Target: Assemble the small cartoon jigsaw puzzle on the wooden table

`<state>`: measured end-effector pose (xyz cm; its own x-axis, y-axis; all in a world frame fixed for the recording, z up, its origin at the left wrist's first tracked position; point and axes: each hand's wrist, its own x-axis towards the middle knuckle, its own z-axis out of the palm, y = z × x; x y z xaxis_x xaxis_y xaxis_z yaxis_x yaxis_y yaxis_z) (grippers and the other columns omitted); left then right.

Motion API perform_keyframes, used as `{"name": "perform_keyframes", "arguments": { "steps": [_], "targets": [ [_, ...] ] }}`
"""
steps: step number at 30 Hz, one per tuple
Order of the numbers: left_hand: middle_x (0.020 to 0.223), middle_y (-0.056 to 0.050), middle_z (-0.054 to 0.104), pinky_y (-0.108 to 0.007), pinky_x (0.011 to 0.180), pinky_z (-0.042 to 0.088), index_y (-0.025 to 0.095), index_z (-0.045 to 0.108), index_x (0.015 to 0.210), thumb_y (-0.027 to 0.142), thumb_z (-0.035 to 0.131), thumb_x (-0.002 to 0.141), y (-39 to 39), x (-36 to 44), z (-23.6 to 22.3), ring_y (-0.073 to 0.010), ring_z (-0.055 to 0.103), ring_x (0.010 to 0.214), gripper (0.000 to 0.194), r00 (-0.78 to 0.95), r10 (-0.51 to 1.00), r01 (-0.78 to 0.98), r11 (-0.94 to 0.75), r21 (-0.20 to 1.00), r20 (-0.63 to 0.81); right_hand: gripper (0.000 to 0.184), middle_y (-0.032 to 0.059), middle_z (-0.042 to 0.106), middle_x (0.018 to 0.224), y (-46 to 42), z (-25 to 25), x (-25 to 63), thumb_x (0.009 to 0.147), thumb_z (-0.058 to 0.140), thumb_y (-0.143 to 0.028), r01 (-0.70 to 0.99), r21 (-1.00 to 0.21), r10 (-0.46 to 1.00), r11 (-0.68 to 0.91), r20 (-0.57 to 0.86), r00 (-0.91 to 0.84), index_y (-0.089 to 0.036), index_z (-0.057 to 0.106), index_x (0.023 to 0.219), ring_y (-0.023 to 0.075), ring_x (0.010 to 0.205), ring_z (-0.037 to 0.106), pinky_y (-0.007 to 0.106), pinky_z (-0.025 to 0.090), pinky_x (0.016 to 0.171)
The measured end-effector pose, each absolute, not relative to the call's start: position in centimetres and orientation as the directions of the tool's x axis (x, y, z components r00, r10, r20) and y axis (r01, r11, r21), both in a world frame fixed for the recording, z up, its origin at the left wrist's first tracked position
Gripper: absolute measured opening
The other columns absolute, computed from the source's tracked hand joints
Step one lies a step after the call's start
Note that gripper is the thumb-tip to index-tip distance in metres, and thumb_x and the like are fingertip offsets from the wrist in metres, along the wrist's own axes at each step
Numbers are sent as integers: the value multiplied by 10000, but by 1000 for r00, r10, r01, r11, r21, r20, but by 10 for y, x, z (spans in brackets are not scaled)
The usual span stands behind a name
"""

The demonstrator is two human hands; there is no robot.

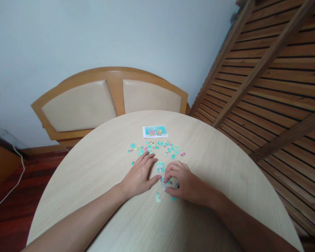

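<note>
Right hand (185, 182) has its grip half curled over the puzzle patch (160, 167); can't tell if it's pinching a piece. Left hand (140, 175): grip spread wide, palm down, no piece visible in it, thumb at the patch's left edge. Patch sits on the bench (107, 157), nearer me than the loose pieces (149, 147). Risk: sideways push from right fingers could break joins; left fingertips could scatter loose ones. Patch's long axis unclear, partly hidden. Pale green piece (158, 198): long axis near-far, narrow end pointing away.
</note>
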<state>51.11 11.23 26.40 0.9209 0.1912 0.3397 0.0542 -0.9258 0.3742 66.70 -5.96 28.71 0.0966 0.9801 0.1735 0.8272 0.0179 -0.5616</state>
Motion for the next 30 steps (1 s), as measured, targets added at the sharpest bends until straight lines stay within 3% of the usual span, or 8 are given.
{"name": "perform_keyframes", "arguments": {
  "steps": [30],
  "targets": [
    [1417, -165, 533, -574, 1172, 338, 173, 523, 1293, 468, 646, 904, 111, 512, 264, -347, 367, 1428, 503, 919, 185, 48, -929, 367, 348, 237, 17, 649, 1015, -60, 293, 668, 712, 840, -259, 862, -507, 979, 20, 185, 86, -236, 679, 885, 236, 1073, 560, 427, 370, 979]
  ]
}}
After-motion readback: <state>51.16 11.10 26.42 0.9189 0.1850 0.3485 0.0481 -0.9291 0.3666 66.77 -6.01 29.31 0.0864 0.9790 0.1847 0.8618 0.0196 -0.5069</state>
